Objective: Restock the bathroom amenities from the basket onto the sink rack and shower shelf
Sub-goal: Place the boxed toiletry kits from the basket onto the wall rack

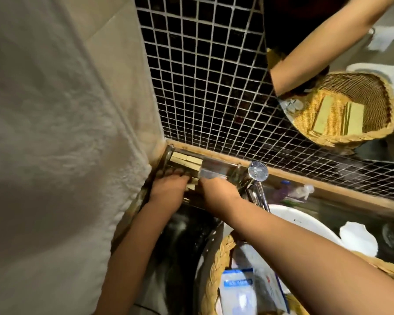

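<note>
Both our left hand (168,186) and right hand (216,189) press close together on yellow packets (187,160) in the sink rack (168,153), basket (216,264) at five o'clock, nearer the right hand.

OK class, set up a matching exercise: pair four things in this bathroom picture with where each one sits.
Things:
1. white towel
2. wicker basket
3. chrome tap
4. small beige boxes

Places:
A. in the rack at the wall corner
B. hanging on the left
C. bottom right, over the basin
D. right of the rack

Pairs: 1-B, 2-C, 3-D, 4-A
</note>
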`<move>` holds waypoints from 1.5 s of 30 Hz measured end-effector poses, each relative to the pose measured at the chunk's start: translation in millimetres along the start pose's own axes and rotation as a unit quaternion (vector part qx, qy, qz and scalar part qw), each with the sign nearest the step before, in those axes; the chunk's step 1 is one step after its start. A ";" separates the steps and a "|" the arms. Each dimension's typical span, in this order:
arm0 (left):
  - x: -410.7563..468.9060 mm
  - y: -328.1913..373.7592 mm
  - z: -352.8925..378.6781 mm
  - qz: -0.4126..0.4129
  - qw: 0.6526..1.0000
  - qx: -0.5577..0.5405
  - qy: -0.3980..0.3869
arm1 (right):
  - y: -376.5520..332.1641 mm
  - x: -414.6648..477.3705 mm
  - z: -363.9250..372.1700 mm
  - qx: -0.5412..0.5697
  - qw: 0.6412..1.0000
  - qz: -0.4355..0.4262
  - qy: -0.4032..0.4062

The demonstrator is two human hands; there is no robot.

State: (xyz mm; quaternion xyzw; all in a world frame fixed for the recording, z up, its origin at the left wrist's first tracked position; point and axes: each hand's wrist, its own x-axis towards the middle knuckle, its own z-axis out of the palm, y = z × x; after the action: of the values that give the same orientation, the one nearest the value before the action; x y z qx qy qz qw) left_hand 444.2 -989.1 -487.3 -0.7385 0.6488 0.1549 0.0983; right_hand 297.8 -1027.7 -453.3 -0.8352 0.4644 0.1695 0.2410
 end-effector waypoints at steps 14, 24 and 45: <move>-33.2 1.1 -5.5 0.010 0.986 -0.102 0.132 | -0.2 2.4 -8.6 0.042 0.998 0.030 0.046; -28.8 6.0 1.1 -0.022 0.983 -0.067 0.170 | 9.2 -6.0 4.7 -0.069 0.986 -0.024 0.152; -50.3 26.5 38.0 -0.054 0.986 -0.091 0.126 | 8.8 16.2 12.2 0.023 0.991 0.040 0.122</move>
State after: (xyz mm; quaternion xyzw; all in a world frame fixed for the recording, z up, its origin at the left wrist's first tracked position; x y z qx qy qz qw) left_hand 408.7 -933.0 -503.3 -0.7920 0.5983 0.1134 -0.0432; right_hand 297.8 -1036.1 -473.7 -0.8247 0.5272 0.0652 0.1944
